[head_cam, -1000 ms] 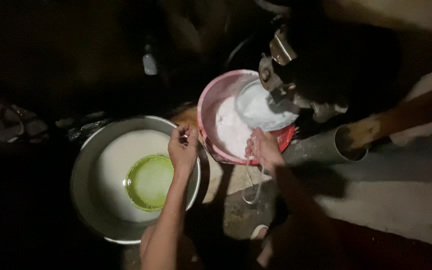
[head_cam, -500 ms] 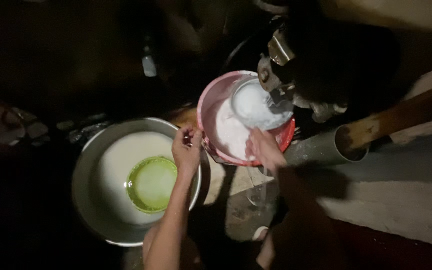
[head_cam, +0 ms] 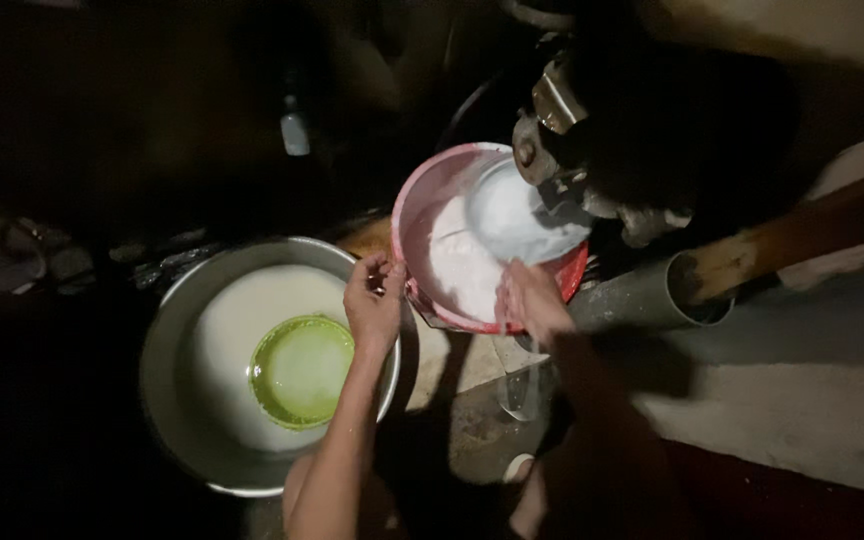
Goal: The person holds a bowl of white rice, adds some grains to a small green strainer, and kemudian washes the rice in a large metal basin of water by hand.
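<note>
Nearest me, my left hand [head_cam: 375, 305] has crept from the steel basin [head_cam: 167, 350] with its green bowl [head_cam: 300, 370] to pinch the pink bucket's [head_cam: 422, 200] near rim. Beyond, my right hand [head_cam: 530, 300] still grips the far rim, the white bowl [head_cam: 522, 215] tilted inside: both hands now steady it.

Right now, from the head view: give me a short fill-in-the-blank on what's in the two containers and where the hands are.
1. The left hand grips the rim of the ____ bucket.
2. A ____ bowl floats in the metal basin.
3. The liquid in the basin is ____ in colour.
4. The right hand rests at the bucket's ____ edge, next to the grey pipe.

Missing words: pink; green; white; near
</note>
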